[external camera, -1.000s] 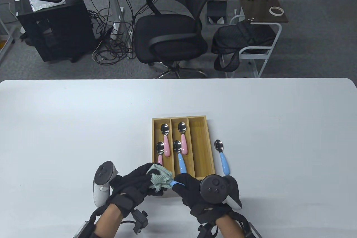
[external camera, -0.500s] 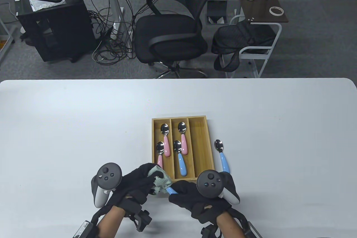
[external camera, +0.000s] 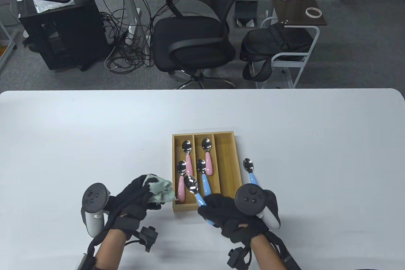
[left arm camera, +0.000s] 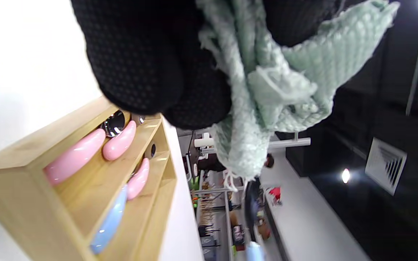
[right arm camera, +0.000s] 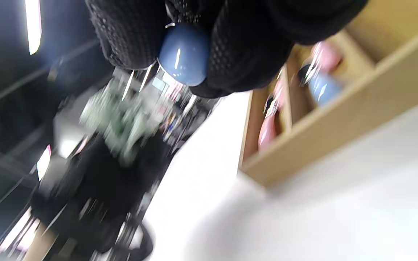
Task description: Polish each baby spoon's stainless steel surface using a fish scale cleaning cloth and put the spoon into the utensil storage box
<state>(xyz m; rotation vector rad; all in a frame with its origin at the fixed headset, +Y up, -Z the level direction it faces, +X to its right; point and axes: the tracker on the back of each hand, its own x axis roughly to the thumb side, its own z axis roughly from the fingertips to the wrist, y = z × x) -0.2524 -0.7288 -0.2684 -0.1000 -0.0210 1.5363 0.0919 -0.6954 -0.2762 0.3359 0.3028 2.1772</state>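
My right hand grips the blue handle of a baby spoon, whose steel bowl points up-left over the near end of the wooden storage box. The handle's end shows between my right fingers. My left hand holds the crumpled pale green cloth just left of the box, apart from the spoon. In the box lie two pink spoons in the left compartment, and a pink spoon and a blue spoon in the middle one. The right compartment holds nothing.
Another blue-handled spoon lies on the white table just right of the box. Beyond the table's far edge stand an office chair, a side table and a black cabinet.
My left hand pulled the cloth off the spoon and moved left. My right hand turned the uncovered spoon and brought it up over the box's near end. A person's foot appeared at the top right.
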